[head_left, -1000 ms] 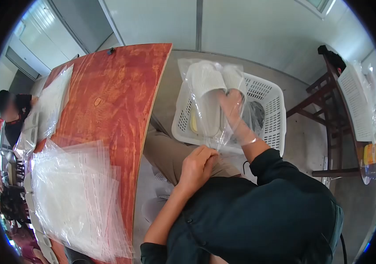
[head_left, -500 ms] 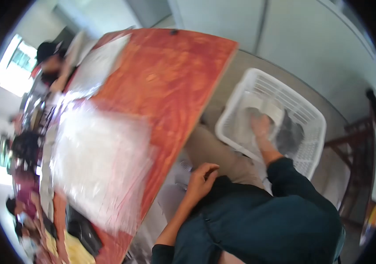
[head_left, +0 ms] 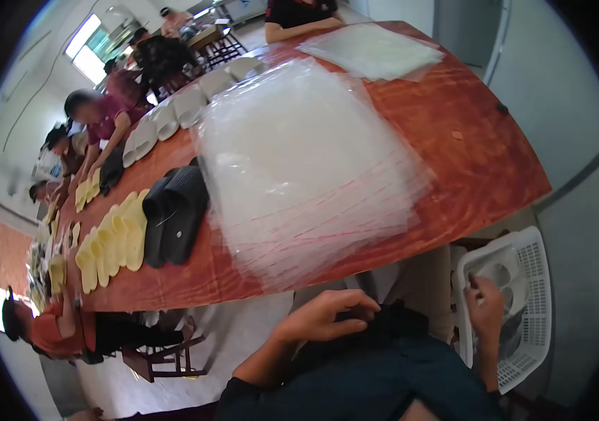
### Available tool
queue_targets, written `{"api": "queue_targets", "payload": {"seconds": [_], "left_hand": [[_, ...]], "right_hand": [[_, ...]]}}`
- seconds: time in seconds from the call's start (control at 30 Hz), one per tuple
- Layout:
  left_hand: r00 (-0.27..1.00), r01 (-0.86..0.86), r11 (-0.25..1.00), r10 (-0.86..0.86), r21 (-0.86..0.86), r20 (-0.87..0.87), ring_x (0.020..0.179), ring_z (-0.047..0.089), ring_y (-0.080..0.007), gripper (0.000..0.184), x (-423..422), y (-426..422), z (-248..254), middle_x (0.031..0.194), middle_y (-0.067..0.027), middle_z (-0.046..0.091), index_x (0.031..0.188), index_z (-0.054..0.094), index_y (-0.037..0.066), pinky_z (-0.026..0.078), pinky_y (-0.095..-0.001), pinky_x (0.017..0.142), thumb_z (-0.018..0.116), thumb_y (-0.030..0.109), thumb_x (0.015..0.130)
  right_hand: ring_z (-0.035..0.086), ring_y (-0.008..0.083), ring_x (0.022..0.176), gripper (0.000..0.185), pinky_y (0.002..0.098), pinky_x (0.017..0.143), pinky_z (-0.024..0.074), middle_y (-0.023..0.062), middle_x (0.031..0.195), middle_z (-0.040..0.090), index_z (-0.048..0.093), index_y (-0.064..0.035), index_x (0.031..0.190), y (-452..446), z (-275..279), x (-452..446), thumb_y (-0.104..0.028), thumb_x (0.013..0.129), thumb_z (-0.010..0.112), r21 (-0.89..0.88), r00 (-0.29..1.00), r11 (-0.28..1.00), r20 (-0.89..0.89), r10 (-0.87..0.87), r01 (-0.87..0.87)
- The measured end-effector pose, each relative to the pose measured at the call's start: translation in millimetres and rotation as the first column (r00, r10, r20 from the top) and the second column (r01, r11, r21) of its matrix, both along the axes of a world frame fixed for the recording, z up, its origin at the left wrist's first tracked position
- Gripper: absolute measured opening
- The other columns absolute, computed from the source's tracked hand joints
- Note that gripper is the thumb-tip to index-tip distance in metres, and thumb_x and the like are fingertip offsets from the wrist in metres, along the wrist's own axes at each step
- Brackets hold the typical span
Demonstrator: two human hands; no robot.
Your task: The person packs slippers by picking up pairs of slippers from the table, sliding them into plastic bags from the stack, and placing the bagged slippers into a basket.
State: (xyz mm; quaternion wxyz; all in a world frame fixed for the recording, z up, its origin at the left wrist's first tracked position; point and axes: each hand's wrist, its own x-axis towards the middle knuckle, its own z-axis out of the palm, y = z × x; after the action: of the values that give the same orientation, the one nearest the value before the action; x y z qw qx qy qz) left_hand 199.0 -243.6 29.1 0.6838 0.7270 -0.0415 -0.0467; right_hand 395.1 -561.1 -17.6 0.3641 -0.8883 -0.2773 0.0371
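Observation:
My left hand [head_left: 334, 313] hangs over my lap just below the table edge, fingers loosely bent, thumb apart, holding nothing. At the right, my right hand [head_left: 487, 305] is over a white plastic basket [head_left: 539, 302] with its fingers curled in; whether anything small is between them I cannot make out. White slippers [head_left: 517, 284] lie in the basket beside that hand, and a grey slipper [head_left: 510, 333] is partly hidden behind it. A thick stack of clear plastic bags [head_left: 306, 154] with red lines covers the table in front of me.
On the reddish table [head_left: 482, 147] are another pile of bags [head_left: 376, 52], dark slippers [head_left: 178, 217], a row of yellow slippers [head_left: 113, 235] and white slippers [head_left: 166, 121]. Several people sit around it, including a person in orange [head_left: 54, 326]. A wooden stool [head_left: 166, 358] stands below.
The view has swung left, bringing the slipper rows into sight. My right hand has drawn back from the slippers deep in the basket, its fingers now curled. My left hand remains near my lap.

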Motion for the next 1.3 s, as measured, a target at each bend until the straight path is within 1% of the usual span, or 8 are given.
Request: {"api": "queue_targets", "payload": {"seconds": [0.17, 0.23, 0.33, 0.4, 0.47, 0.67, 1.1, 1.3], "left_hand": [[0.901, -0.332, 0.943, 0.321, -0.015, 0.291, 0.084, 0.068, -0.0211, 0.019, -65, 58, 48, 0.099, -0.0123, 0.068, 0.108, 0.065, -0.007, 0.054, -0.0321, 0.079, 0.065, -0.001, 0.090], [0.615, -0.767, 0.638, 0.701, 0.068, 0.361, 0.085, 0.067, -0.0185, 0.018, -89, 82, 51, 0.099, -0.0091, 0.067, 0.107, 0.066, -0.006, 0.053, -0.0296, 0.078, 0.065, 0.004, 0.091], [0.188, -0.976, 0.100, 0.838, 0.196, 0.512, 0.090, 0.066, -0.0196, 0.022, -108, 160, 39, 0.099, -0.0087, 0.066, 0.107, 0.067, -0.002, 0.052, -0.0302, 0.083, 0.069, 0.011, 0.089], [0.061, -0.981, -0.049, 0.837, 0.186, 0.543, 0.093, 0.065, -0.0224, 0.024, -141, 217, 3, 0.102, -0.0112, 0.066, 0.107, 0.067, 0.000, 0.053, -0.0337, 0.085, 0.071, 0.011, 0.087], [0.114, -0.523, -0.661, 0.571, 0.538, 0.813, 0.114, 0.060, -0.0321, 0.043, -167, 259, -24, 0.118, -0.0174, 0.064, 0.109, 0.068, 0.000, 0.048, -0.0437, 0.097, 0.075, 0.035, 0.085], [0.040, -0.469, -0.609, 0.709, 0.640, 0.704, 0.121, 0.053, -0.0365, 0.065, -176, 272, -44, 0.121, -0.0188, 0.063, 0.112, 0.069, 0.002, 0.044, -0.0498, 0.101, 0.071, 0.058, 0.081], [-0.255, -0.856, -0.445, 0.806, 0.262, 0.535, 0.107, 0.061, -0.0332, 0.053, -182, 282, -63, 0.117, -0.0225, 0.062, 0.118, 0.062, -0.006, 0.047, -0.0397, 0.095, 0.074, 0.037, 0.089], [-0.142, -0.838, -0.420, 0.784, 0.348, 0.604, 0.117, 0.057, -0.0368, 0.053, -172, 262, -48, 0.122, -0.0236, 0.060, 0.125, 0.058, -0.006, 0.044, -0.0422, 0.101, 0.071, 0.033, 0.091]], "right_hand": [[0.067, 0.0190, 0.090, 0.027, 0.0296, 0.079, 0.0519, 0.0124, 0.103, 0.070, 0.066, 0.0029, 0.120, 82, 50, 50, -0.009, 0.096, 0.061, 0.331, 0.986, 0.942, 0.168, -0.008, -0.049], [0.066, 0.0183, 0.091, 0.028, 0.0294, 0.080, 0.0519, 0.0115, 0.103, 0.070, 0.066, 0.0019, 0.120, 113, 62, 79, -0.012, 0.097, 0.062, 0.373, 0.966, 0.921, 0.258, 0.013, -0.112], [0.065, 0.0177, 0.089, 0.029, 0.0292, 0.080, 0.0518, 0.0117, 0.101, 0.069, 0.066, 0.0013, 0.121, 162, 62, 128, -0.014, 0.096, 0.064, 0.414, 0.960, 0.899, 0.278, 0.025, -0.143], [0.065, 0.0177, 0.088, 0.030, 0.0292, 0.080, 0.0517, 0.0120, 0.100, 0.069, 0.065, 0.0012, 0.121, 178, 35, 152, -0.014, 0.096, 0.064, 0.452, 0.967, 0.880, 0.255, 0.032, -0.148], [0.066, 0.0203, 0.088, 0.033, 0.0306, 0.079, 0.0523, 0.0126, 0.103, 0.067, 0.063, 0.0004, 0.123, 190, 8, 172, -0.014, 0.094, 0.065, 0.260, 0.967, 0.962, 0.253, 0.018, -0.086], [0.064, 0.0279, 0.102, 0.035, 0.0343, 0.085, 0.0518, 0.0139, 0.116, 0.062, 0.063, 0.0007, 0.122, 177, 16, 152, -0.012, 0.089, 0.067, 0.139, 0.921, 0.968, 0.362, 0.146, -0.208], [0.068, 0.0211, 0.096, 0.029, 0.0294, 0.081, 0.0525, 0.0122, 0.105, 0.070, 0.066, 0.0046, 0.118, 215, 44, 126, -0.012, 0.095, 0.063, 0.312, 0.913, 0.939, 0.409, 0.008, -0.147], [0.068, 0.0203, 0.092, 0.038, 0.0290, 0.078, 0.0537, 0.0124, 0.104, 0.069, 0.065, -0.0037, 0.125, 351, 131, -31, -0.003, 0.087, 0.068, 0.304, 0.666, 0.593, 0.293, 0.686, -0.745]]}}
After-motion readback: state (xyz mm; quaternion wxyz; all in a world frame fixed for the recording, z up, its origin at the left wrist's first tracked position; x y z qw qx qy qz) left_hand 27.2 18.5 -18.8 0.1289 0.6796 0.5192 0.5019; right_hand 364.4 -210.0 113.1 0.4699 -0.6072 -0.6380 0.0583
